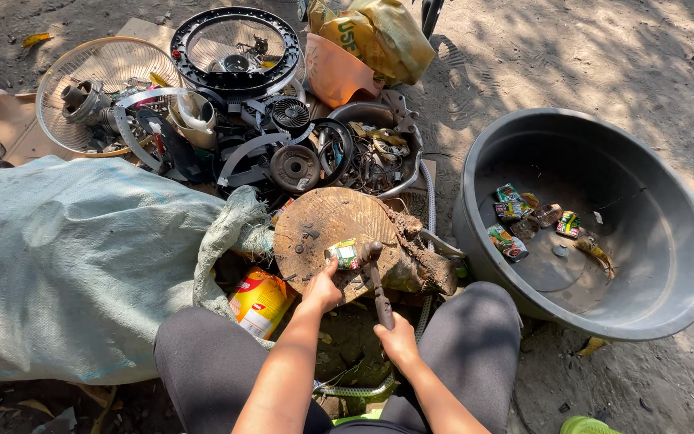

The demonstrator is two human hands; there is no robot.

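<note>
Centre of frame: a round wooden block lies on the dirt ground between the person's knees. On its lower right part rests a small crushed can, green and yellow, its long axis running roughly left to right. The left hand reaches up from the lower centre, its grip pinched on the can's left end. The right hand is closed around the lower handle of a rusty hammer. The hammer's long axis runs nearly vertical in frame, handle low, head up, the head just right of the can and touching or nearly touching it. Right of frame: a grey plastic basin containing several flattened cans. Left: a pale woven sack. Upper frame: scrap fan parts.
</note>
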